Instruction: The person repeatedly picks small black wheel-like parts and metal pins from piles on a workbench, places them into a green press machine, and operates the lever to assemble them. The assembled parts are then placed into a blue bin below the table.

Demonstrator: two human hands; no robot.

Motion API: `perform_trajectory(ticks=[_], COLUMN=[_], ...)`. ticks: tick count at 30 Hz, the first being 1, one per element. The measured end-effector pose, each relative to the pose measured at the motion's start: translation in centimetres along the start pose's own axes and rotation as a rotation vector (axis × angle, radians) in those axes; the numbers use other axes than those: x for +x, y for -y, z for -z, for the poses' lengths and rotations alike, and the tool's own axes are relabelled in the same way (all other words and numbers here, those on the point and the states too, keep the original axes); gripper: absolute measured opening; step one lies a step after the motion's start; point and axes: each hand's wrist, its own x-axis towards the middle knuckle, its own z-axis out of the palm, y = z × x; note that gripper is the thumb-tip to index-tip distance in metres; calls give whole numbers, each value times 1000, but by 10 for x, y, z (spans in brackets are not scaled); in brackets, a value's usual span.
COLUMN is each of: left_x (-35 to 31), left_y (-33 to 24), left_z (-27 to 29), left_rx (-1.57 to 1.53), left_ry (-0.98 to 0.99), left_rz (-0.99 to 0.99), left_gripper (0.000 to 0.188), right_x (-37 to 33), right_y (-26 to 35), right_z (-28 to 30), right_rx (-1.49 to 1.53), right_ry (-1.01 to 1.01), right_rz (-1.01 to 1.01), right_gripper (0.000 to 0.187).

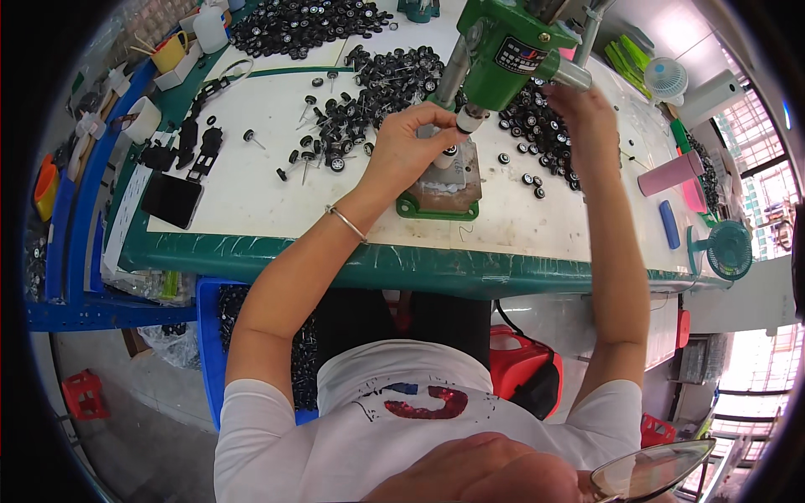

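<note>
My left hand (409, 149) is closed at a green bench press (507, 63), its fingertips pinching a small black toy wheel (450, 151) at the white post under the ram. Below that, the press's metal base (457, 189) stands on the table. My right hand (587, 121) is raised just below the press's silver lever hub (573, 75). Its fingers are blurred and partly hidden, so their grip cannot be made out. Wheels on axles (369, 109) lie heaped left of the press. Loose black wheels (528, 126) are piled behind and beside my right hand.
Another wheel heap (306, 25) lies at the far left. A phone (172, 199) and black plastic parts (205, 151) are at the left edge. To the right are a pink cylinder (671, 173) and a green fan (728, 250). A blue bin (210, 335) stands beside my legs.
</note>
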Motion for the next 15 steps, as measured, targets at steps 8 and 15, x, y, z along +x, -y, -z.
perform_trajectory(ticks=[8,15], left_x=[0,-2], left_y=[9,9], left_z=[-8,-3], left_rx=[-205,-186], left_ry=[-4,-17], left_rz=[53,10], left_gripper=[10,9], right_x=[79,142], right_y=[116,94], right_z=[-37,-31], right_rx=[309,453], right_ry=[-22,249], right_rz=[39,211], right_gripper=[23,26])
